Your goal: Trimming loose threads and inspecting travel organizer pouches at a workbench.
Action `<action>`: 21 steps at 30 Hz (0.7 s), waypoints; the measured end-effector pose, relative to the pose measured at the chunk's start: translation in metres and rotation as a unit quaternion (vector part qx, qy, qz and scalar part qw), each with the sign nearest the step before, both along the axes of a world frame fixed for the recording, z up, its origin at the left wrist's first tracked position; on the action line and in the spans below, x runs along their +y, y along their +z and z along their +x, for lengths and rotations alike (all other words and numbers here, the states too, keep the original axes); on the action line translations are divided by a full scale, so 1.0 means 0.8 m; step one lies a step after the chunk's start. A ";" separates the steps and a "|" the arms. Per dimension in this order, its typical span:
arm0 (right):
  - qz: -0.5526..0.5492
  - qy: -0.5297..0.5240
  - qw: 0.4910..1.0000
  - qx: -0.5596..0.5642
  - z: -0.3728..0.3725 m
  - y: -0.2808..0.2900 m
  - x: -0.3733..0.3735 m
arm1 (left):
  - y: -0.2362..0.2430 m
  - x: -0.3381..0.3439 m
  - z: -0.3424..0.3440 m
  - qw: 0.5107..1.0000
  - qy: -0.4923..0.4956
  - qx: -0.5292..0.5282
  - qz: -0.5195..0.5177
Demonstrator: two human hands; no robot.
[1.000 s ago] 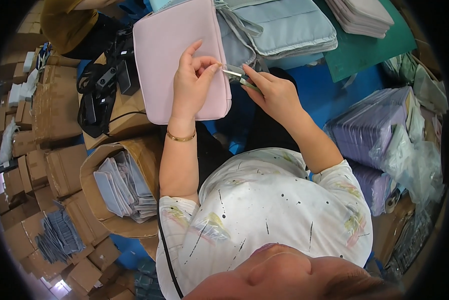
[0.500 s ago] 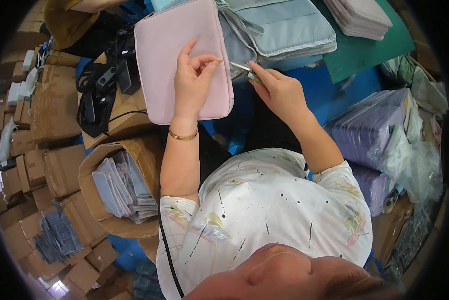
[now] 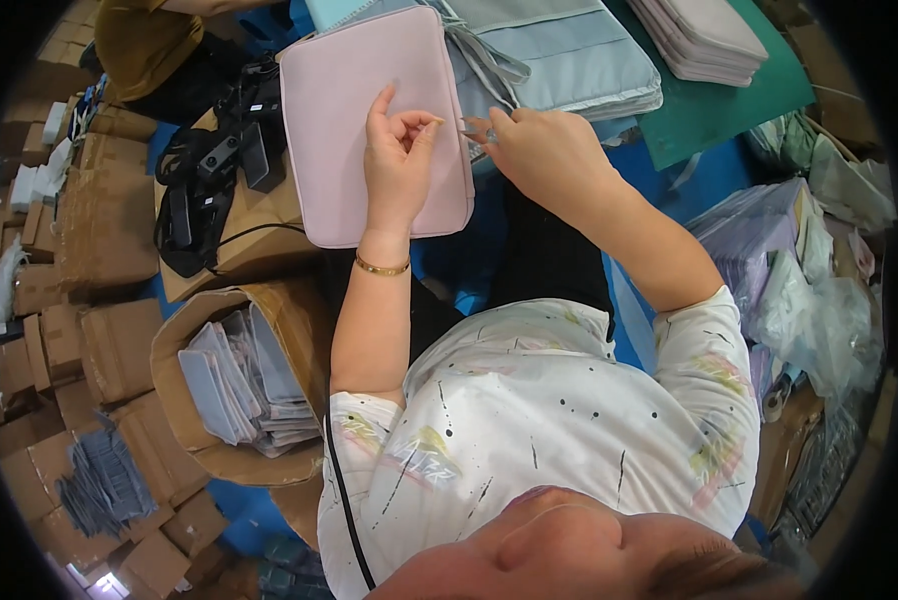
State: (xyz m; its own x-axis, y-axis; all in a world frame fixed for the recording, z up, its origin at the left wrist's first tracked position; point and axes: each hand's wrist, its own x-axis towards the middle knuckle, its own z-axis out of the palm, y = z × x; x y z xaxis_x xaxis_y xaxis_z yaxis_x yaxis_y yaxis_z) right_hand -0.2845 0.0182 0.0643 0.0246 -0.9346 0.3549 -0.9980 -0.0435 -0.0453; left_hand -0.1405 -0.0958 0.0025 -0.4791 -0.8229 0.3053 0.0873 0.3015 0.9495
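A pale pink zip case [image 3: 329,120] lies flat before me, tilted slightly. Over its right half, my left hand [image 3: 399,165] is closed in a pinch of thumb and forefinger, its other fingers partly curled. Whatever is in the pinch is too small to make out. Just past the case's right edge, my right hand [image 3: 549,155] is wrapped round small metal thread snips [image 3: 476,132]. Their blade tips point left, toward the pinched fingertips; the palm hides most of the handle.
Light blue-grey padded bags [image 3: 589,70] with straps lie beyond my right hand. Pink cases are stacked [image 3: 704,40] on a green mat [image 3: 709,125]. A carton [image 3: 199,420] of flat pieces stands at left, near black gear [image 3: 184,190]. Wrapped purple goods [image 3: 754,230] sit right. Another person [image 3: 154,50] is at upper left.
My right hand has moved left with the snips and turned palm down, bringing the blades close to the case's edge. The left hand keeps its pinch; the view has shifted slightly.
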 end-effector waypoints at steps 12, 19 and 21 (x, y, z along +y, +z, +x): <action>0.071 0.012 0.994 0.081 0.012 0.008 0.001 | -0.001 -0.002 0.000 1.000 0.003 -0.004 -0.022; 0.130 0.046 0.990 0.010 0.015 0.004 0.037 | -0.004 -0.008 0.001 1.000 0.006 0.003 -0.024; -0.039 0.008 0.985 -0.167 0.007 -0.009 0.047 | -0.001 -0.010 0.003 1.000 0.012 0.016 -0.017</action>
State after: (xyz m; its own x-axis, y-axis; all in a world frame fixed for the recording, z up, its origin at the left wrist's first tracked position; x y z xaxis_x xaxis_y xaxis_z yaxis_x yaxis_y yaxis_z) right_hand -0.2790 0.0560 0.0573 -0.0919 -0.9044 0.4166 -0.9273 -0.0748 -0.3669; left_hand -0.1384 -0.1037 0.0016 -0.4498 -0.8227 0.3477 0.1098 0.3354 0.9357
